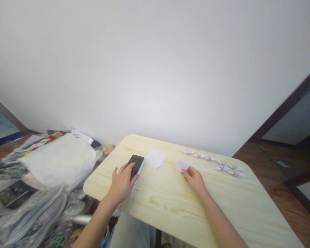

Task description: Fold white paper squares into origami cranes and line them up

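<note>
Paper (180,165) sits pinched in the half-curled right hand (195,179).

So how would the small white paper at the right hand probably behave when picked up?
The small white paper is probably light and floppy, since it looks like a thin sheet, held by the right hand at one edge. It would likely crease easily, and looks too flat to roll across the table.

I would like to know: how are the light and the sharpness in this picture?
Head view: wall brightest around its middle, dimmer toward the upper corners; paper in the right hand pale, with little detail; pile at lower left smeary.
</note>
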The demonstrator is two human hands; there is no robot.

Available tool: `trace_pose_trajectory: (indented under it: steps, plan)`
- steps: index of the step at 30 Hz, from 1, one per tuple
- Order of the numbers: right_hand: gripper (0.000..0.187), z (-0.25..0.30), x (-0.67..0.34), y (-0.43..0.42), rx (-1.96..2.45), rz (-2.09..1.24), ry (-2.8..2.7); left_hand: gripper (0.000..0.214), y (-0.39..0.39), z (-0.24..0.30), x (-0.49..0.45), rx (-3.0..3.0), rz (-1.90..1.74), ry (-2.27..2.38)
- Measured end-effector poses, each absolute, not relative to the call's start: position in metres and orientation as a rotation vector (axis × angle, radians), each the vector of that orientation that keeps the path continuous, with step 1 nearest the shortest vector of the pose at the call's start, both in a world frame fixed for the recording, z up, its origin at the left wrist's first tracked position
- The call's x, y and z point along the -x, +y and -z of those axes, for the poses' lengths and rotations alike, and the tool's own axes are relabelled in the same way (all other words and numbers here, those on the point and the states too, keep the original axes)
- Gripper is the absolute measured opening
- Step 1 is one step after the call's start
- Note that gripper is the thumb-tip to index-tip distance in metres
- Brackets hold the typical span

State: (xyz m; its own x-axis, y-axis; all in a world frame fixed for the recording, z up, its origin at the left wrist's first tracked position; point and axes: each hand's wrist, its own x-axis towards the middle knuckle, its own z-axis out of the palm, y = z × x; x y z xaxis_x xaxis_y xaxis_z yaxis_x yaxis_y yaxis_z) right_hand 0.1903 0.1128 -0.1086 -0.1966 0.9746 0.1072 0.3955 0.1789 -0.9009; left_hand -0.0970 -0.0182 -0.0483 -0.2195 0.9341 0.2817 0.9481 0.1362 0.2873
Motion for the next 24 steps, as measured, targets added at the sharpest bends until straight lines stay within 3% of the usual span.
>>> trace_pose_trajectory:
  steps: [2, 9, 17, 24]
  plan:
    - [0.028, 0.108, -0.190, 0.113, 1.315, -0.984, -1.737, 0.042, -0.019, 0.049, 0.105, 1.951, 0.675, -2.301]
    - [0.056, 0.087, -0.182, 0.108, 1.457, -0.787, -1.973, 0.050, -0.027, 0.060, 0.135, 1.956, 0.849, -2.321]
    - [0.046, 0.074, -0.187, 0.105, 1.515, -0.565, -2.019, 0.041, -0.029, 0.046, 0.146, 1.927, 1.084, -2.262]
    - [0.045, 0.071, -0.193, 0.103, 1.432, -0.599, -2.024, 0.033, -0.018, 0.041, 0.142, 2.102, 1.093, -2.280]
